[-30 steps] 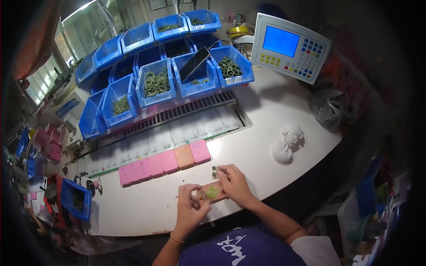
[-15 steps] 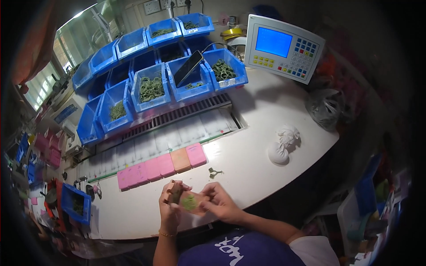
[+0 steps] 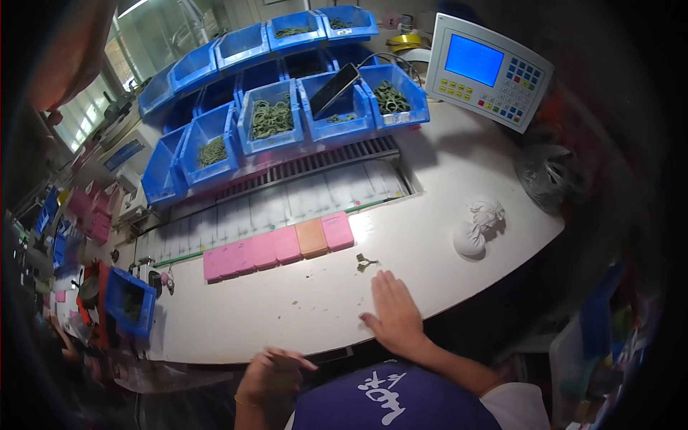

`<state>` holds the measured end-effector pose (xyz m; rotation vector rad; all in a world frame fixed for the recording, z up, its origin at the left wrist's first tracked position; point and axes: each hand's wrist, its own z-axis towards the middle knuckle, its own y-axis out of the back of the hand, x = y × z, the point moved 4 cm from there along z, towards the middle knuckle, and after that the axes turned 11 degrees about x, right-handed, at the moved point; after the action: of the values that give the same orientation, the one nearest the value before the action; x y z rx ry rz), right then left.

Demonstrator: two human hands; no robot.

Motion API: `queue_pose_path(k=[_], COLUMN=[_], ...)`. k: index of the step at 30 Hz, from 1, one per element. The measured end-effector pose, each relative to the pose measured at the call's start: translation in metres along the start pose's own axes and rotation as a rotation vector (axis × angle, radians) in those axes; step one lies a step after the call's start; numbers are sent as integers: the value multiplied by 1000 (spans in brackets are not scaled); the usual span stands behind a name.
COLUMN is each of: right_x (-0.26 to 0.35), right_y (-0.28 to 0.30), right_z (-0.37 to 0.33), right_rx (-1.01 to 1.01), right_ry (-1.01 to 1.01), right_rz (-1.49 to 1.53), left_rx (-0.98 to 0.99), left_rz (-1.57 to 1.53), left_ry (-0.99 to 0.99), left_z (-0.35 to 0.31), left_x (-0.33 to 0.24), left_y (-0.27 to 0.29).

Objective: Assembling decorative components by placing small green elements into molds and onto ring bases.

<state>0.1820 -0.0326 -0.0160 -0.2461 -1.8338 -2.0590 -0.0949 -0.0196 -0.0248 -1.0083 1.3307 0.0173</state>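
My right hand (image 3: pixel 396 313) lies palm down on the white table with its fingers stretched out and nothing in it. Just beyond its fingertips is a small green forked piece (image 3: pixel 365 263). My left hand (image 3: pixel 276 374) is at the table's front edge, blurred by motion. Its fingers are too smeared to show whether they hold anything. Farther off, a row of flat pink blocks (image 3: pixel 259 251) with one orange block (image 3: pixel 312 238) among them runs across the table. Small crumbs (image 3: pixel 294 302) are scattered between the row and my hands.
Tiered blue bins (image 3: pixel 271 147), several with green rings and bits, stand at the back, with a phone (image 3: pixel 335 90) leaning in one. A control panel (image 3: pixel 489 72) with a blue screen stands back right. A knotted white cloth bundle (image 3: pixel 473 236) lies right; another blue bin (image 3: pixel 130 304) is left.
My hands have parted. The orange-brown piece with green material between them is out of sight. My right hand has come down flat on the table; my left has dropped toward the front edge.
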Motion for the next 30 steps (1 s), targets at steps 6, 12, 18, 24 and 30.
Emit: queue_pose_path(k=[6, 12, 18, 24, 30], right_x=[51, 75, 130, 166, 122], right_y=[-26, -58, -79, -111, -75], right_z=[42, 94, 112, 47, -1], right_rx=[80, 137, 159, 221, 39], right_ry=[156, 226, 492, 970, 1285], right_rz=[21, 108, 295, 249, 286], left_rx=[-233, -269, -173, 23, -469], left_rz=[947, 933, 595, -307, -202], left_ry=[326, 362, 345, -215, -225], left_z=[-24, -26, -61, -48, 30], left_x=[19, 22, 56, -21, -55], left_y=[-8, -8, 13, -25, 10])
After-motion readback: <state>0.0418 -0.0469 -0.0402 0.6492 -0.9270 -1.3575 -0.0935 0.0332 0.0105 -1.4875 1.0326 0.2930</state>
